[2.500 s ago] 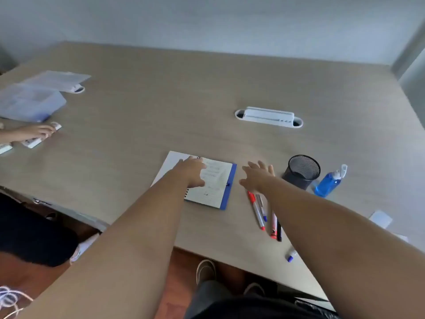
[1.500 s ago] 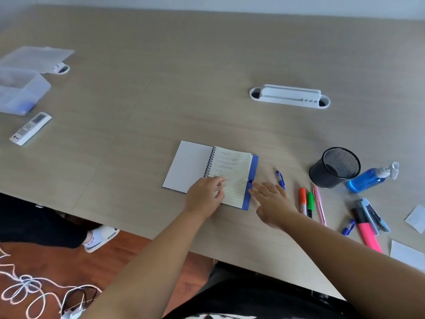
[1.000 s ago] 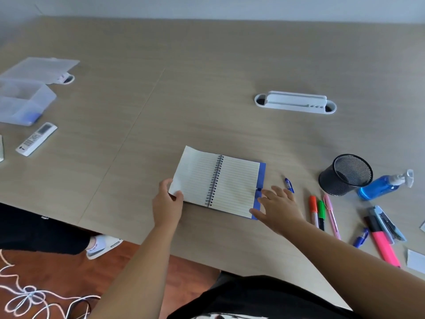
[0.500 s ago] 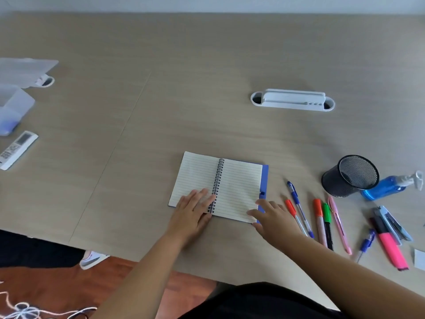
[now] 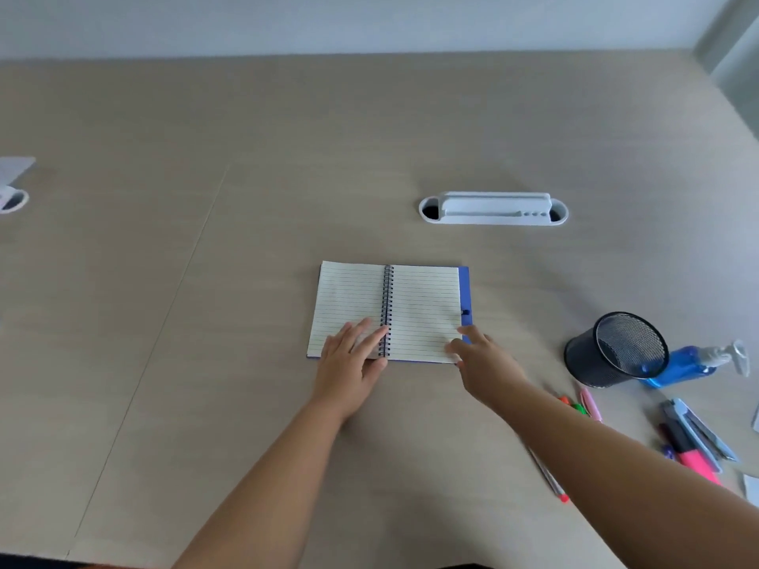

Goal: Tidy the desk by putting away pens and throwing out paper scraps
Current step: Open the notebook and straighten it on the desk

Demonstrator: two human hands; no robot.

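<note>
Your left hand [image 5: 353, 363] lies flat, fingers spread, on the open notebook [image 5: 390, 312] near the tabletop's [image 5: 246, 158] front edge. Your right hand [image 5: 484, 359], open, touches its right page corner. The pens [image 5: 583, 404] lie toward the right edge, beside the mesh cup [image 5: 616, 351].

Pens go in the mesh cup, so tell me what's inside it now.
The black mesh cup stands tilted toward the camera; the part of its inside that shows holds no pens. Its near wall hides the bottom, so anything lying there cannot be seen.
</note>
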